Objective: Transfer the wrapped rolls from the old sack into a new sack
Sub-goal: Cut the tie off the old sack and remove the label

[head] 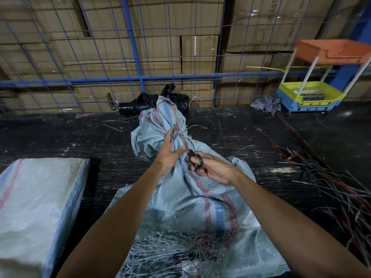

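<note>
Behind blue wire mesh, stacked cartons show partial lettering "PLAST", while on the dark counter the left hand grips the tied old sack neck and the right hand holds scissors against it.

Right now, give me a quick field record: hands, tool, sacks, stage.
left hand: grips the tied neck of the old sack
right hand: holds scissors, blades at the tie
old sack: lying on the dark table, neck still bunched
second sack: flat, at left
stage: opening the sack; no rolls visible
</note>
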The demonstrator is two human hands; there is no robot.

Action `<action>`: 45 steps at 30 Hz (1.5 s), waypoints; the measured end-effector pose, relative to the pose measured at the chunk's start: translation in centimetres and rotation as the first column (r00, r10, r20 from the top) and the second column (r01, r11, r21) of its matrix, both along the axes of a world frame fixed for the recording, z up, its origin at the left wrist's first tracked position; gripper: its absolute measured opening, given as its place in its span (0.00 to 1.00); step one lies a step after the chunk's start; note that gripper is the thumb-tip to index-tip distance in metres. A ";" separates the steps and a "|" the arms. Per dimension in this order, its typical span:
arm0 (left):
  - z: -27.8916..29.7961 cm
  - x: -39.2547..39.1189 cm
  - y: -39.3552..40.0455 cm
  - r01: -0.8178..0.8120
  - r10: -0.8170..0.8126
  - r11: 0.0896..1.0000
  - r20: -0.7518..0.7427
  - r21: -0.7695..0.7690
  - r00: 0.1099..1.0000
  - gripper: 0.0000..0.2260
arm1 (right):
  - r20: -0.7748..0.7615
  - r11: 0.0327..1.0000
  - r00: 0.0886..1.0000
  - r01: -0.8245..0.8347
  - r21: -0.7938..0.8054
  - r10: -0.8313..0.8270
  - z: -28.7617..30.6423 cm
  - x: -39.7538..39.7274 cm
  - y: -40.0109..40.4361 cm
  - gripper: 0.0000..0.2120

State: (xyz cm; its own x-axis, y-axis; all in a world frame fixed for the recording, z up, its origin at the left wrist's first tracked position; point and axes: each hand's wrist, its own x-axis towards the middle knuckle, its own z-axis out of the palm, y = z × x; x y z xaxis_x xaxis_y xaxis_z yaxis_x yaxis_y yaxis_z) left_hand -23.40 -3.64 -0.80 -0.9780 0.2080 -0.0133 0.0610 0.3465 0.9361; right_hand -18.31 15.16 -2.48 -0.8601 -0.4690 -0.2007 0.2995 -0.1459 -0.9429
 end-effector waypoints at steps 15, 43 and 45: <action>0.2 0.3 0.4 0.003 -0.014 0.984 -0.057 -0.178 0.998 0.37 | 0.025 0.997 0.999 0.023 -0.074 -0.021 0.1 -0.3 0.7 0.21; 0.6 0.6 0.1 0.106 -0.096 0.963 0.051 -0.249 0.994 0.39 | -0.037 0.993 0.993 0.115 0.021 -0.115 0.1 -0.3 1.3 0.12; 0.4 0.7 0.3 0.100 -0.094 0.958 0.034 -0.269 0.995 0.39 | -0.041 0.991 0.991 0.128 0.038 -0.127 -0.1 -0.2 1.3 0.14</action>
